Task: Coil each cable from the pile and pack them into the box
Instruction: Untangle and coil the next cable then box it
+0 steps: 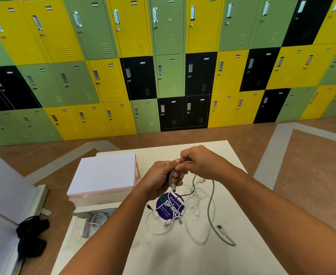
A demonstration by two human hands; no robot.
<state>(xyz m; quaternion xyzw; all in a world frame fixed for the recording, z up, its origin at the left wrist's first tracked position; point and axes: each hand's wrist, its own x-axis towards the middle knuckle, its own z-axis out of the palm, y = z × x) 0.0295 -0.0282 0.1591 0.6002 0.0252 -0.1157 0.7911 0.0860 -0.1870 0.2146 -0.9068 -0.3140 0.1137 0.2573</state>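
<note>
My left hand point(160, 178) grips a small coil of grey braided cable point(210, 207) above the table, a plug end hanging below its fingers. My right hand point(198, 160) pinches the same cable at the top of the coil. The cable's free length runs down to the table and ends in a connector at the lower right. A loose pile of white cables point(193, 203), with one thin black one, lies under my hands. The open box point(87, 225) sits at the table's left edge with a coiled white cable point(97, 220) inside, partly hidden by my left forearm.
A white lid point(103, 172) rests on a pink-edged box at the table's back left. A round purple sticker point(170, 205) lies under the pile. A black object point(31, 235) sits on the floor to the left. Lockers line the far wall.
</note>
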